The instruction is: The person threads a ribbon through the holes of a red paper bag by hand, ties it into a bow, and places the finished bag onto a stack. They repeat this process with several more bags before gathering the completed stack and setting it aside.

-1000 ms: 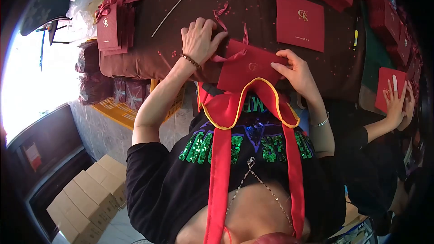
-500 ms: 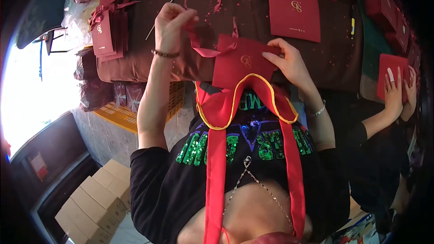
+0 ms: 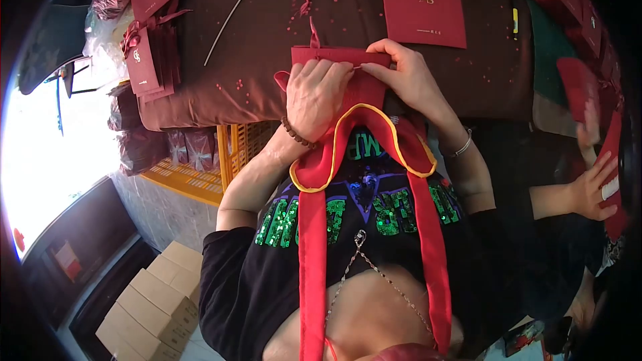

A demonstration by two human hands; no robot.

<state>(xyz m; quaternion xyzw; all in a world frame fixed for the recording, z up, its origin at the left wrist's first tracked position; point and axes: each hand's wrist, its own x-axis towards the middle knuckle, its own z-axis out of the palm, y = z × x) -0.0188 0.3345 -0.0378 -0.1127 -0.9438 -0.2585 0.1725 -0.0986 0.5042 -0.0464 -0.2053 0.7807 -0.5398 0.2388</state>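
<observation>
In front of my chest is a dark red paper gift bag [image 3: 364,90], its top edge at the far side. My left hand [image 3: 317,90] lies across the bag's front, fingers bent and pinching a dark red ribbon [image 3: 281,79] that loops out beside it. A short stretch of ribbon spans the gap between my two hands. With thumb and fingers, my right hand [image 3: 408,73] grips the bag's upper right edge, thumb tip at the ribbon. Another ribbon piece [image 3: 313,33] stands up behind the bag's top edge. My left hand hides much of the bag's front.
A flat red bag [image 3: 424,10] with gold letters lies ahead on the brown-covered table [image 3: 254,87]. A thin rod [image 3: 229,23], red scraps and a yellow marker [image 3: 515,20] lie there too. Ribboned bags [image 3: 144,63] stand left. At right, another person's hands [image 3: 595,190] handle red pieces.
My left hand has come down and right from above the bag, bringing the ribbon across its front. My right hand keeps its hold. The other person's hands have moved apart.
</observation>
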